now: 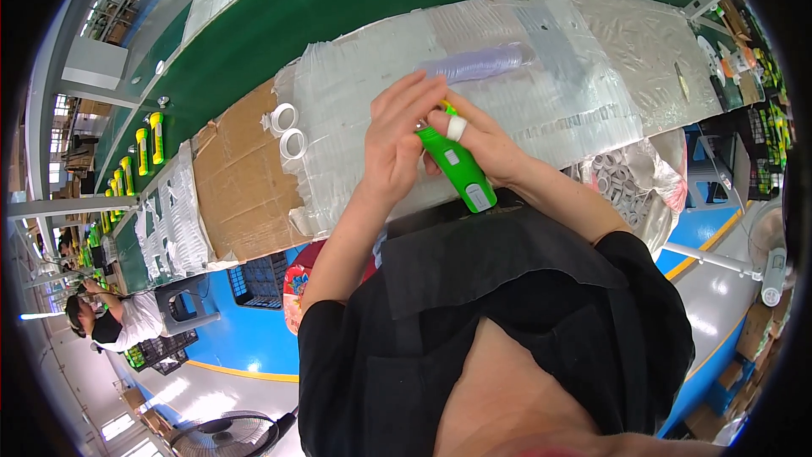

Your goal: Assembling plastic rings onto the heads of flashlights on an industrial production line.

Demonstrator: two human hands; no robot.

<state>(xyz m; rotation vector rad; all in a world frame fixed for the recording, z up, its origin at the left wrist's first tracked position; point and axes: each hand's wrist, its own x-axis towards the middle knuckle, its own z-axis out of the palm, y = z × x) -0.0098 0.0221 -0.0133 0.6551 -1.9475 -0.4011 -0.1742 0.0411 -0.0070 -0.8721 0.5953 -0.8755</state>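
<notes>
In front of my chest, both hands are closed around a green flashlight, its narrow end tilted down toward me. My left hand wraps the upper end, with its fingers pressed together over the top. My right hand grips the same end from the right; a white band circles one of its digits. A bit of yellow-green shows between the hands, and the rest of that end is hidden by fingers. Just beyond lies a row of thin, clear purplish discs. Left of my hands, white rings rest on the plastic-covered bench.
Brown cardboard covers the bench at left. To the right hangs a bag of loose white rings. Yellow-green flashlights stand on the green belt beyond. A person works at far left; a fan stands below.
</notes>
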